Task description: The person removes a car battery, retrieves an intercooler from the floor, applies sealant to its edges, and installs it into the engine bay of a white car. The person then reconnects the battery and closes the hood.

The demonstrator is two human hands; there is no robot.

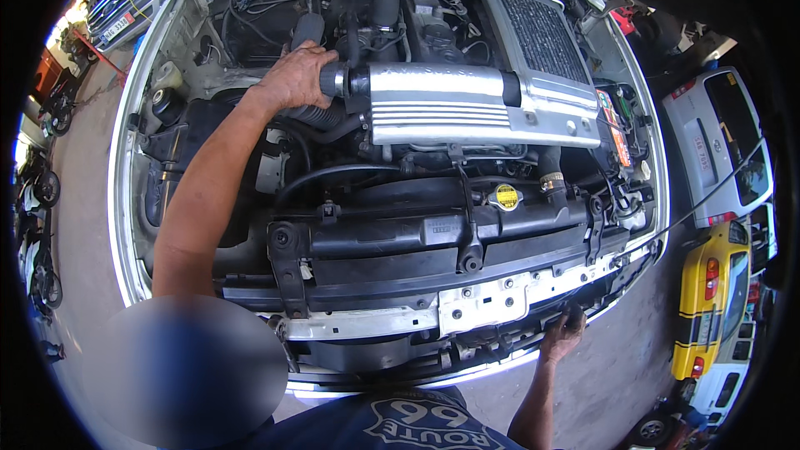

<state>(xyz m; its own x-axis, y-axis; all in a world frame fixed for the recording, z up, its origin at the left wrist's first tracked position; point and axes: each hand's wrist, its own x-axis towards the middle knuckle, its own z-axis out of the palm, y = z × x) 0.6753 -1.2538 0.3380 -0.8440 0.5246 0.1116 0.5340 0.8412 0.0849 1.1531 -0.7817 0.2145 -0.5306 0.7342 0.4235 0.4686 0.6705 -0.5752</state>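
Over the engine bay, my left hand (293, 79) has its fingers wrapped round a black air intake hose (335, 81). That hose sits at the left end of the silver ribbed engine cover (442, 108). Below the same hand runs a ribbed black duct (315, 117). My right hand (564, 337) is low at the car's front, beside the white front crossmember (483, 302). Its fingers are curled about something dark that I cannot make out.
The black radiator top with its yellow cap (505, 197) lies between my arms. A finned intercooler (542, 37) and a battery (614, 129) are at the right. Beyond the fenders stand motorcycles (47, 187), a white van (718, 142) and a yellow vehicle (708, 300).
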